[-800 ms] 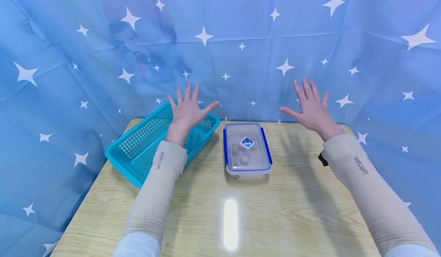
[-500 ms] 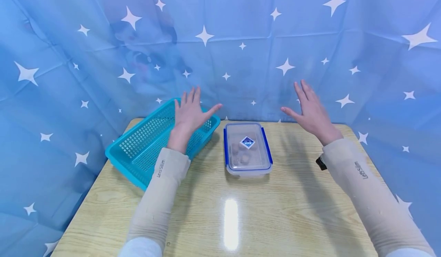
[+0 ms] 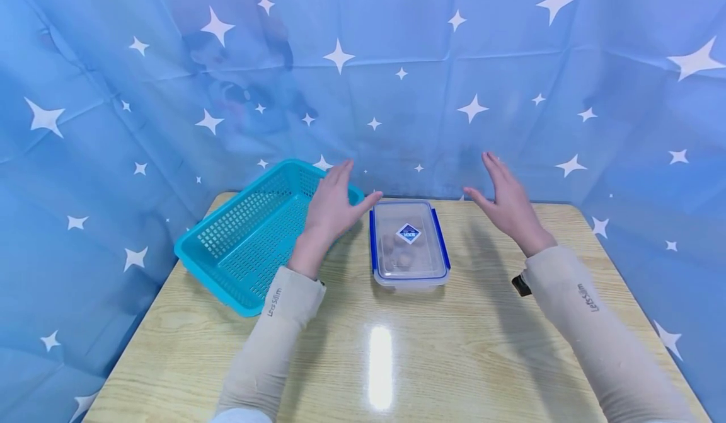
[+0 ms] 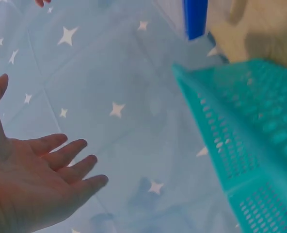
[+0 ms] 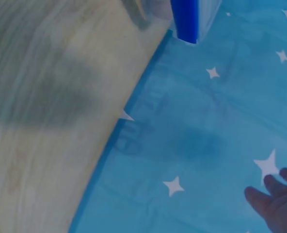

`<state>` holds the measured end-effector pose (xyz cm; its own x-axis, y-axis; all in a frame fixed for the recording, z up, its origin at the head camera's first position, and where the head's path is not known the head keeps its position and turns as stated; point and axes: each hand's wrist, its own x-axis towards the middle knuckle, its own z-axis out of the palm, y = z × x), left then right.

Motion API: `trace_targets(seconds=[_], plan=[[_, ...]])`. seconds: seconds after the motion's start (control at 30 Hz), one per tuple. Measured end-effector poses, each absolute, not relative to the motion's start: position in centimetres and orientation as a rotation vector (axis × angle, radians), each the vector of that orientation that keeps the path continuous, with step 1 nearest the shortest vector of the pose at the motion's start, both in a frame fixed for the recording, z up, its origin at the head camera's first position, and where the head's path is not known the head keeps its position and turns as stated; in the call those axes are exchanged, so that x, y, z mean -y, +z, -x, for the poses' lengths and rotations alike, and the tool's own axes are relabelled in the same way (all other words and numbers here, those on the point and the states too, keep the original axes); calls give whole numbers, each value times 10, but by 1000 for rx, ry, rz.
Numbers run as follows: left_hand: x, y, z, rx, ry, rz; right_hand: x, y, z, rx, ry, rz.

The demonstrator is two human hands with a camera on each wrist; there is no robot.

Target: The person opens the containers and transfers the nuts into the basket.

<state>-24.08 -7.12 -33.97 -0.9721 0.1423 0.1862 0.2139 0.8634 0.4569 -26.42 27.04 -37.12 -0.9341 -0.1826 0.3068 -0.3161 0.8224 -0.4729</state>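
In the head view a clear lidded food container (image 3: 411,253) with blue side clips and a blue-white label lies on the table; brownish round items show dimly through its lid. My left hand (image 3: 333,205) is raised between the container and a turquoise plastic basket (image 3: 227,234), overlapping the basket's right end. Its fingers are extended, thumb spread toward the container, as the left wrist view of the hand (image 4: 41,179) also shows. To the container's right, my right hand (image 3: 510,205) hovers with straight fingers and thumb apart. Neither hand holds anything.
The wooden table (image 3: 465,347) ends at the back against a blue curtain (image 3: 386,38) with white stars. A dark strap piece (image 3: 520,285) sits at the right wrist. Light glares off the table's front middle.
My left hand has moved right and slightly nearer, away from the basket's middle toward the container. The right hand has lowered a little, and the fingers of both hands have drawn closer together.
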Motion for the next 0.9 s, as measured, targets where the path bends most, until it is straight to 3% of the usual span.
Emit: trace_targets(seconds=[0.9], plan=[[50,-424,219,2907,-1021,478,-257,-426,255,2810,910,-341]])
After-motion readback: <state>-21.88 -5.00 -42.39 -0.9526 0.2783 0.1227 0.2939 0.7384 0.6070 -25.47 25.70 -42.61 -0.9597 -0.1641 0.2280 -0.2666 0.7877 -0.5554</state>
